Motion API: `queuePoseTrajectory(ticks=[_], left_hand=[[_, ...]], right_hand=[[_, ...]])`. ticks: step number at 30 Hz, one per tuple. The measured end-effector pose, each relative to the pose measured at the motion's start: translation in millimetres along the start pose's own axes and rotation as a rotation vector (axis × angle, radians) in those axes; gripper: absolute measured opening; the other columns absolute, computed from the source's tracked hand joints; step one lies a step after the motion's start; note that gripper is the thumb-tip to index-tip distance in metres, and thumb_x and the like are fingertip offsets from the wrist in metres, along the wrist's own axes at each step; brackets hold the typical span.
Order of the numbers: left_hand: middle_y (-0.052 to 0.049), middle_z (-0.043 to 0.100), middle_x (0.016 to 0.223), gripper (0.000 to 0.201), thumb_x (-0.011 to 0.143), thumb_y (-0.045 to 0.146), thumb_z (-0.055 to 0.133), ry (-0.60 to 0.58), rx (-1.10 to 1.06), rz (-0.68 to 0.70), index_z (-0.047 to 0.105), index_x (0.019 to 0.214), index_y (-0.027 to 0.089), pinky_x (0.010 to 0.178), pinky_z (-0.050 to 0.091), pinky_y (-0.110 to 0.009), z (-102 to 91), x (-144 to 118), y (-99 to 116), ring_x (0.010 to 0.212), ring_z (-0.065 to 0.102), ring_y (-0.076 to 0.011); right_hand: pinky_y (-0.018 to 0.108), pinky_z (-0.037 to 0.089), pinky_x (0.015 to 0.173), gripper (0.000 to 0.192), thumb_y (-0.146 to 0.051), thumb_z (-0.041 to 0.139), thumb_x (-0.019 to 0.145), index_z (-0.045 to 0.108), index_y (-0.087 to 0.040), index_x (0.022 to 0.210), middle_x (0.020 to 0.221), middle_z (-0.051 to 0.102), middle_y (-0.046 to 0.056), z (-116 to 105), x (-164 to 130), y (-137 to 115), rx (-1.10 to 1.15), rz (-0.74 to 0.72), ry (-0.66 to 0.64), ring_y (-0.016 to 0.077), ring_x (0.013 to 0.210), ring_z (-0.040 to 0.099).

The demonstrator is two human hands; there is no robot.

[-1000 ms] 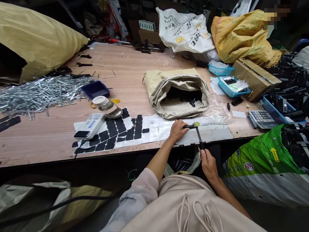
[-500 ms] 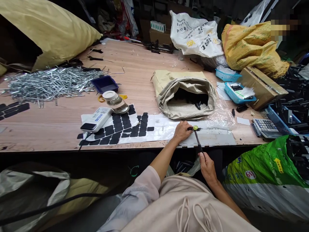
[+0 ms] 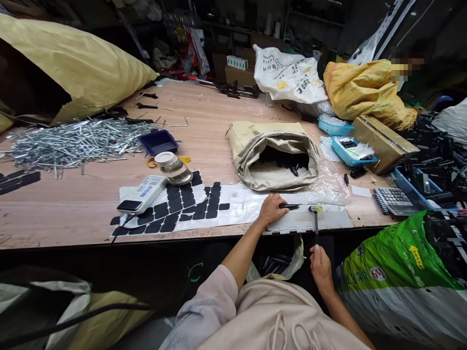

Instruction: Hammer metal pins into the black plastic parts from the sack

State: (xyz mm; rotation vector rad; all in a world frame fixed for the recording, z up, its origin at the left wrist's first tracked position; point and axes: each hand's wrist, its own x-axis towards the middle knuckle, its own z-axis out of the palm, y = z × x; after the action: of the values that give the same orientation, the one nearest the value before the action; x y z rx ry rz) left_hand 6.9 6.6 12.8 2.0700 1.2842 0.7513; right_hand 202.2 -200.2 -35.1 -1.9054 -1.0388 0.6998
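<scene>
My left hand (image 3: pixel 272 208) has its fingers closed on a slim black part (image 3: pixel 291 206), which points right over a grey plate (image 3: pixel 310 219) at the table's front edge. What kind of part it is I cannot make out. Wrapped round the dark handle of a small hammer (image 3: pixel 316 226) is my right hand (image 3: pixel 321 265). The hammer's head, with a yellow-green face, lies over the plate to the right of the black part, apart from it. Just behind my left hand a beige sack (image 3: pixel 277 181) lies on its side, its mouth facing me, with black pieces inside.
Metal rods (image 3: pixel 80 143) are heaped at the left beside a dark blue tray (image 3: pixel 159 142). A glass jar (image 3: pixel 174 170) and a white device (image 3: pixel 143 195) stand by sheets of black pads (image 3: pixel 182 199). At right are a calculator (image 3: pixel 396 200), blue baskets (image 3: pixel 353 150) and a green sack (image 3: pixel 394 248).
My right hand has moved the hammer right, from over the black part to beside it. The left hand keeps its hold. The camera view has tilted up slightly.
</scene>
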Motion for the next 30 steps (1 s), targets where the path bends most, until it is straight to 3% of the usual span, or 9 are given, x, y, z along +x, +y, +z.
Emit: queuePoseTrajectory(ticks=[4, 8, 11, 14, 16, 19, 23, 25, 30], left_hand=[[-0.004, 0.065, 0.089, 0.015, 0.080, 0.027, 0.077, 0.070, -0.044, 0.093, 0.076, 0.094, 0.023, 0.084, 0.048, -0.036, -8.1, -26.8, 17.2, 0.090, 0.058, -0.0212], [-0.006, 0.066, 0.086, 0.013, 0.085, 0.033, 0.070, 0.027, -0.058, 0.198, 0.075, 0.094, 0.026, 0.077, 0.050, -0.035, -3.9, -96.1, 31.9, 0.084, 0.061, -0.0212], [-0.005, 0.066, 0.084, 0.016, 0.086, 0.029, 0.067, -0.044, 0.007, 0.131, 0.075, 0.100, 0.028, 0.071, 0.051, -0.034, 3.4, -142.8, 32.4, 0.078, 0.063, -0.0206], [-0.001, 0.067, 0.080, 0.033, 0.085, 0.027, 0.069, -0.120, -0.007, 0.048, 0.071, 0.118, 0.029, 0.065, 0.050, -0.030, 3.1, -149.6, 36.2, 0.069, 0.062, -0.0175], [0.001, 0.067, 0.077, 0.033, 0.086, 0.030, 0.070, -0.099, -0.053, 0.054, 0.071, 0.118, 0.028, 0.066, 0.049, -0.028, -2.1, -123.4, 45.2, 0.066, 0.060, -0.0152], [-0.001, 0.067, 0.075, 0.019, 0.089, 0.034, 0.066, 0.043, -0.132, 0.053, 0.074, 0.103, 0.022, 0.066, 0.049, -0.027, -11.3, -43.6, 61.8, 0.065, 0.059, -0.0139], [-0.007, 0.071, 0.084, 0.022, 0.093, 0.031, 0.059, 0.222, -0.041, -0.191, 0.072, 0.082, 0.018, 0.070, 0.049, -0.029, -14.4, 84.5, 67.4, 0.080, 0.065, -0.0184], [-0.012, 0.074, 0.096, 0.025, 0.094, 0.033, 0.058, 0.223, 0.051, -0.375, 0.073, 0.082, 0.018, 0.076, 0.049, -0.033, -9.7, 132.6, 62.3, 0.092, 0.068, -0.0235], [-0.019, 0.075, 0.102, 0.031, 0.079, 0.042, 0.078, 0.098, 0.103, -0.616, 0.075, 0.097, 0.017, 0.080, 0.051, -0.036, 13.6, 182.1, 47.6, 0.104, 0.069, -0.0321]], right_hand=[[0.029, 0.040, 0.047, 0.064, -0.077, 0.032, 0.094, 0.059, -0.022, 0.077, 0.053, 0.051, -0.002, 2.3, 4.4, 3.6, -0.044, -0.068, 0.007, 0.0175, 0.047, 0.050], [0.030, 0.040, 0.047, 0.064, -0.076, 0.031, 0.095, 0.060, -0.022, 0.076, 0.053, 0.052, -0.001, 3.0, 4.3, 2.7, -0.045, -0.080, 0.013, 0.0184, 0.047, 0.051], [0.030, 0.040, 0.048, 0.065, -0.078, 0.030, 0.094, 0.059, -0.023, 0.076, 0.053, 0.052, -0.001, 2.7, 3.1, 0.8, -0.040, -0.073, 0.009, 0.0188, 0.047, 0.051], [0.031, 0.041, 0.049, 0.066, -0.079, 0.027, 0.094, 0.059, -0.023, 0.077, 0.054, 0.054, 0.000, 2.2, 2.0, -1.5, -0.035, -0.061, -0.012, 0.0196, 0.048, 0.052], [0.032, 0.042, 0.051, 0.067, -0.080, 0.027, 0.093, 0.058, -0.023, 0.078, 0.055, 0.055, 0.001, 2.0, 1.6, -3.0, -0.044, -0.066, -0.017, 0.0202, 0.049, 0.053], [0.033, 0.042, 0.053, 0.068, -0.082, 0.026, 0.092, 0.057, -0.024, 0.076, 0.057, 0.056, 0.002, 2.5, 1.3, -4.7, -0.061, -0.084, 0.001, 0.0209, 0.051, 0.054], [0.032, 0.043, 0.053, 0.066, -0.081, 0.026, 0.093, 0.057, -0.024, 0.077, 0.057, 0.057, 0.002, 3.5, 1.0, -5.3, -0.049, -0.078, -0.002, 0.0211, 0.051, 0.055], [0.031, 0.043, 0.052, 0.065, -0.080, 0.027, 0.094, 0.057, -0.025, 0.077, 0.056, 0.057, 0.002, 3.9, 0.7, -4.8, -0.038, -0.076, -0.008, 0.0208, 0.051, 0.055], [0.030, 0.042, 0.051, 0.061, -0.076, 0.029, 0.096, 0.056, -0.025, 0.077, 0.056, 0.056, 0.001, 4.8, -0.5, -4.9, -0.017, -0.065, -0.022, 0.0201, 0.049, 0.053]])
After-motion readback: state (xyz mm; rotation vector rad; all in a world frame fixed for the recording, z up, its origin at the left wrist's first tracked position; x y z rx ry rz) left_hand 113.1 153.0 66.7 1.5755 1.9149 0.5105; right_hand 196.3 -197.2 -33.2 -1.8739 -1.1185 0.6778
